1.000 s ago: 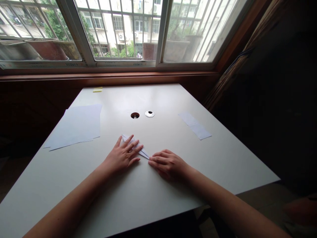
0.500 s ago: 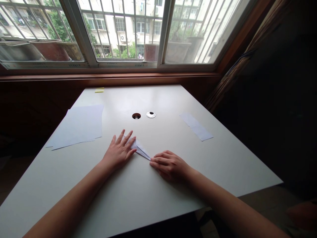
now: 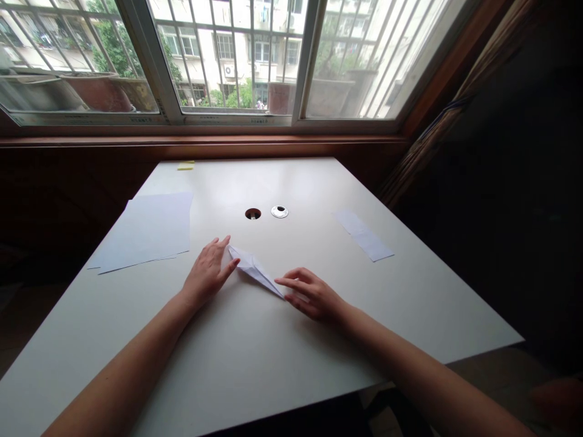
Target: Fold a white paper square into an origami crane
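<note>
A white paper folded into a long narrow triangle (image 3: 254,269) lies on the white table (image 3: 255,358), pointing toward the near right. My left hand (image 3: 207,272) rests at its wide far-left end, fingers stretched out and touching the paper's edge. My right hand (image 3: 310,295) sits at the pointed near-right tip, fingers extended and slightly curled, fingertips touching the tip. Neither hand lifts the paper.
A stack of white sheets (image 3: 146,232) lies at the left. A narrow paper strip (image 3: 363,235) lies at the right. A cable hole (image 3: 252,213) and its round cap (image 3: 279,211) sit mid-table. A yellow sticky note (image 3: 185,165) is at the far edge under the window.
My left hand slid off the folded paper to its left end, uncovering most of it. My right hand's fingers loosened and shifted slightly right at the tip.
</note>
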### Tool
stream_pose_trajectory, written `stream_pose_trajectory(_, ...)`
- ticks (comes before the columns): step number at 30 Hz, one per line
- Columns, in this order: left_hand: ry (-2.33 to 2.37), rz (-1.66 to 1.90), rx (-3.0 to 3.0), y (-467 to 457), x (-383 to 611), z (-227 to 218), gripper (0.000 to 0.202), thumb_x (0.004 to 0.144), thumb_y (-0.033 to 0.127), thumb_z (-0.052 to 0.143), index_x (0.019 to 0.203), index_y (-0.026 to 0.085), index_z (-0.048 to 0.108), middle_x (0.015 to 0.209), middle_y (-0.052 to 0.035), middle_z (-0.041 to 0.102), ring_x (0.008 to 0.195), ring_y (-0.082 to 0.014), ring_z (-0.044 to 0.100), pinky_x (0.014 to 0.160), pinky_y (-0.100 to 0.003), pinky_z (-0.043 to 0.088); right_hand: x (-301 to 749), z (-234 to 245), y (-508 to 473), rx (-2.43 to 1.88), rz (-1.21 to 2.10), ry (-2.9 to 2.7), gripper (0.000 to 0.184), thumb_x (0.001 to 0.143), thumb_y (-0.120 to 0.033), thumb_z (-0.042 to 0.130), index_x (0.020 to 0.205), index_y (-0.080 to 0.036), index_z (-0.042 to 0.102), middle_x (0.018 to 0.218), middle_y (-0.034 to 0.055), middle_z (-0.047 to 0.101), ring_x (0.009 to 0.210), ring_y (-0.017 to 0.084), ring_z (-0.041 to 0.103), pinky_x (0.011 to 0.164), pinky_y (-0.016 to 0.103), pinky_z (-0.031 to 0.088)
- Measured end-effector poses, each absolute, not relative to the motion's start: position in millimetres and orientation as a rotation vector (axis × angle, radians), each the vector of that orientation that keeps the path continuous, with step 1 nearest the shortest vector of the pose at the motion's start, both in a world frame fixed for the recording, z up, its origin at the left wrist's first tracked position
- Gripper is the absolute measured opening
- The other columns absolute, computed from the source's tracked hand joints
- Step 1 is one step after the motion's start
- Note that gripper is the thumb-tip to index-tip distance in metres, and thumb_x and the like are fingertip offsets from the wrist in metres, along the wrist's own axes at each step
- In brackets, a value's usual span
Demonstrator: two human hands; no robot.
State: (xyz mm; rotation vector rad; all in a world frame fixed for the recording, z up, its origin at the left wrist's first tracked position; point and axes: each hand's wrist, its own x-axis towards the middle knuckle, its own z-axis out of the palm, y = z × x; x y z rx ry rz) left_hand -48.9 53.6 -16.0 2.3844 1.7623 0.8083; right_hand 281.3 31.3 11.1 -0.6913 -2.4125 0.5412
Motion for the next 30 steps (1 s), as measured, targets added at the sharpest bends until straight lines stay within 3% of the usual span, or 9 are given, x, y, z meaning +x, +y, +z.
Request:
stream_pose_trajectory(5,1.698,0.888,2.354,53,-49,-11,0.069,0.094,0.055,0.055,0.15,0.021,0.035,0.132,-0.0125,0.06,0.136,-0.0334,0.043,0.112,-0.052,0.036,265,8,47,-0.887,0.724,-2.356,0.042,0.096,-0.038,0.058,0.136,-0.026,0.054,0.099,0.0073,0.067,0.095,0.021,0.059,0.088,0.038,0.052)
stream_pose_trajectory(13,1.517,1.035,2.304,54,-51,-6,0.068,0.09,0.046,0.066,0.148,0.024,0.039,0.127,-0.0108,0.062,0.125,-0.0314,0.05,0.107,-0.05,0.038,224,7,61,-0.952,0.668,-2.424,0.051,0.089,-0.038,0.069,0.136,-0.023,0.053,0.097,0.0061,0.065,0.092,0.022,0.056,0.087,0.038,0.048)
stream_pose_trajectory(18,1.419,1.209,1.948,55,-53,-3,0.067,0.086,0.039,0.071,0.146,0.026,0.044,0.118,-0.0081,0.063,0.116,-0.0267,0.056,0.107,-0.046,0.04,212,6,60,-1.032,0.773,-2.331,0.061,0.082,-0.037,0.077,0.136,-0.024,0.05,0.097,0.0038,0.066,0.086,0.02,0.057,0.083,0.036,0.047)
stream_pose_trajectory(24,1.08,1.318,1.506,54,-49,5,0.063,0.086,0.033,0.073,0.142,0.021,0.048,0.096,-0.0046,0.065,0.105,-0.0235,0.063,0.104,-0.045,0.045,212,8,61,-1.092,0.892,-2.216,0.07,0.078,-0.037,0.08,0.14,-0.025,0.048,0.1,0.004,0.066,0.084,0.019,0.058,0.082,0.035,0.048)
stream_pose_trajectory(27,1.045,1.364,1.451,51,-47,10,0.053,0.085,0.032,0.075,0.133,0.02,0.057,0.095,-0.0051,0.065,0.101,-0.022,0.063,0.1,-0.042,0.047,214,10,60,-1.078,0.926,-2.188,0.058,0.082,-0.04,0.076,0.133,-0.026,0.055,0.101,0.004,0.066,0.085,0.018,0.059,0.081,0.033,0.048)
stream_pose_trajectory(30,1.033,1.405,1.448,46,-43,13,0.045,0.084,0.03,0.076,0.126,0.019,0.063,0.093,-0.0051,0.066,0.096,-0.021,0.064,0.097,-0.039,0.049,215,13,58,-1.044,0.933,-2.175,0.025,0.088,-0.036,0.069,0.111,-0.026,0.069,0.093,0.0024,0.066,0.088,0.018,0.059,0.079,0.03,0.046)
